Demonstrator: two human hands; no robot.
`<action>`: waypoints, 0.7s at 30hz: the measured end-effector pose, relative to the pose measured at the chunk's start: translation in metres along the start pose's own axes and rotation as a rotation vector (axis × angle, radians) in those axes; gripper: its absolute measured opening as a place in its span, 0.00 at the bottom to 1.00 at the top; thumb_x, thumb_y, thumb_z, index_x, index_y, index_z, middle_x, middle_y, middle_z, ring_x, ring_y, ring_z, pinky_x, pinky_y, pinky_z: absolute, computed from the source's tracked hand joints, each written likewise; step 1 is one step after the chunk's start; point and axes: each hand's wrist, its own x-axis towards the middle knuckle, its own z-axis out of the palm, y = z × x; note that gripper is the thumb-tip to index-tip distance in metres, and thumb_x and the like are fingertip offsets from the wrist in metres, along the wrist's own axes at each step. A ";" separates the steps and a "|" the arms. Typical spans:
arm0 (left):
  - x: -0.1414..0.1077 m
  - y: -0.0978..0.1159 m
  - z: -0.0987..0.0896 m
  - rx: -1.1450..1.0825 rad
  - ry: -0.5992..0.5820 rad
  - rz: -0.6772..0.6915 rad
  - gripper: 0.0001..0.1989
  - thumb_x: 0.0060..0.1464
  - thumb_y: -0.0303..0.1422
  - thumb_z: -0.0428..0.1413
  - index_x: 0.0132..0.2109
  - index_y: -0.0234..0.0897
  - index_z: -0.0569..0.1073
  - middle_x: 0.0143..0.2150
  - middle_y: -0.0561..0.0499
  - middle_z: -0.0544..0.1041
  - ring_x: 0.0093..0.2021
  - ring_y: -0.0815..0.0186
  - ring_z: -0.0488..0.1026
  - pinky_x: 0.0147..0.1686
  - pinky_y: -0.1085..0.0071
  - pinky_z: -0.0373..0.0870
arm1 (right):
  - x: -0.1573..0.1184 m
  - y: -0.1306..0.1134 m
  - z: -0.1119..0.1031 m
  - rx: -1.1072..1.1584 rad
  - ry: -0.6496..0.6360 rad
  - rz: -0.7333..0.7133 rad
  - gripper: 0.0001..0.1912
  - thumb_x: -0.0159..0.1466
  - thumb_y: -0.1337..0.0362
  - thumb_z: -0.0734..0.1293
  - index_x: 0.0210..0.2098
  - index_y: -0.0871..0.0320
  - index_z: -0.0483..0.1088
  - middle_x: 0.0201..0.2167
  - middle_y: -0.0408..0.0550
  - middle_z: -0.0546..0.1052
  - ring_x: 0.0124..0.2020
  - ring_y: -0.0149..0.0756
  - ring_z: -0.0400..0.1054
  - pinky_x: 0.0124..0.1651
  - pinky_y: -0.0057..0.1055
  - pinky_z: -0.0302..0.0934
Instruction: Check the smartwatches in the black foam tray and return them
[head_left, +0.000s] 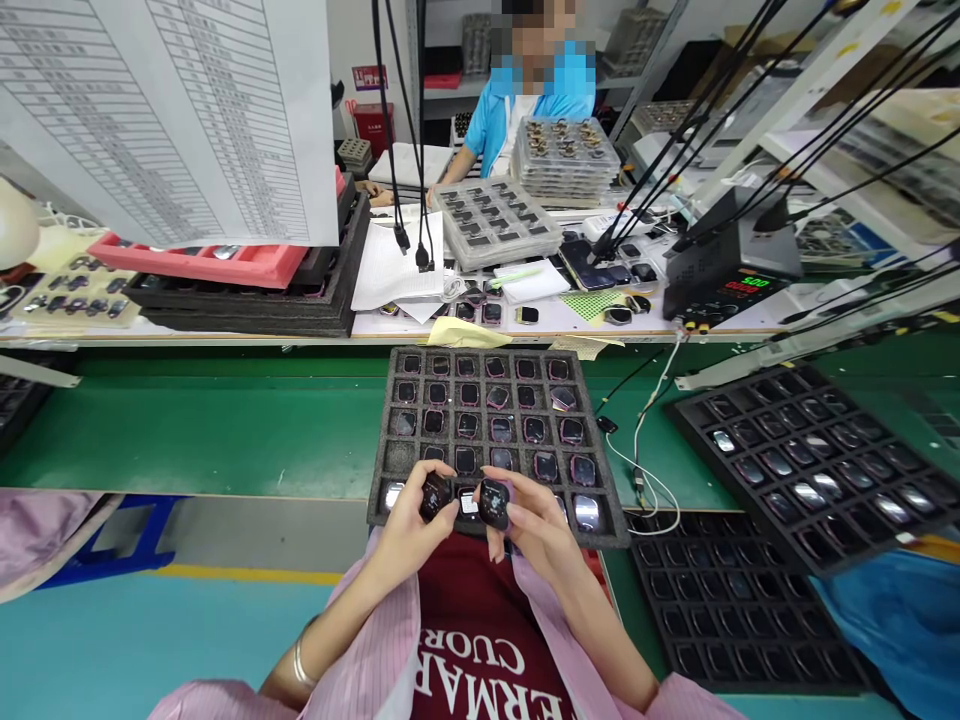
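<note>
Pinches one dark watch body [435,497] in left hand [410,522], a second watch body [494,504] in right hand [538,515], above a foam tray [400,457] on the green bench [187,430]. Faces a cluttered white shelf [367,324], a blue-shirted co-worker [487,115] and perhaps a power supply [724,262].

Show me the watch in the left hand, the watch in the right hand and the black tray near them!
Left-hand watch [435,497]: head view, middle of its dark side.
Right-hand watch [494,503]: head view, middle of its dark side.
Black tray [400,457]: head view, bare slot at left.
</note>
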 end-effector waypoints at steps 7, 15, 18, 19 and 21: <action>0.000 -0.002 0.000 -0.046 0.004 -0.004 0.12 0.51 0.28 0.54 0.44 0.38 0.64 0.36 0.54 0.66 0.26 0.73 0.61 0.26 0.76 0.59 | 0.001 0.000 0.000 -0.003 0.008 -0.005 0.18 0.59 0.61 0.71 0.50 0.53 0.74 0.33 0.47 0.78 0.17 0.33 0.72 0.19 0.28 0.67; -0.003 -0.002 0.000 -0.061 -0.021 -0.024 0.11 0.51 0.27 0.53 0.43 0.39 0.62 0.28 0.59 0.63 0.22 0.74 0.57 0.23 0.76 0.56 | -0.001 -0.001 0.000 -0.036 0.005 0.003 0.19 0.59 0.61 0.70 0.51 0.53 0.73 0.30 0.46 0.78 0.17 0.33 0.71 0.19 0.29 0.66; -0.003 -0.002 0.001 -0.042 -0.033 -0.033 0.10 0.51 0.26 0.52 0.42 0.39 0.63 0.27 0.60 0.62 0.21 0.75 0.55 0.22 0.77 0.55 | -0.001 -0.001 0.000 -0.046 0.014 0.003 0.19 0.59 0.61 0.70 0.50 0.53 0.73 0.31 0.47 0.78 0.17 0.33 0.71 0.19 0.30 0.66; -0.002 -0.002 0.001 -0.034 -0.030 -0.033 0.10 0.51 0.25 0.53 0.41 0.38 0.63 0.27 0.59 0.62 0.20 0.75 0.55 0.22 0.77 0.55 | -0.001 -0.001 0.001 -0.044 0.015 0.002 0.19 0.59 0.61 0.70 0.50 0.53 0.73 0.31 0.47 0.78 0.17 0.33 0.71 0.19 0.29 0.66; -0.002 -0.001 0.001 -0.035 -0.017 -0.031 0.10 0.50 0.25 0.53 0.41 0.38 0.63 0.28 0.59 0.63 0.21 0.75 0.55 0.22 0.77 0.55 | -0.001 -0.001 0.001 -0.031 0.009 -0.006 0.19 0.59 0.61 0.71 0.50 0.53 0.73 0.31 0.46 0.78 0.17 0.33 0.71 0.19 0.28 0.65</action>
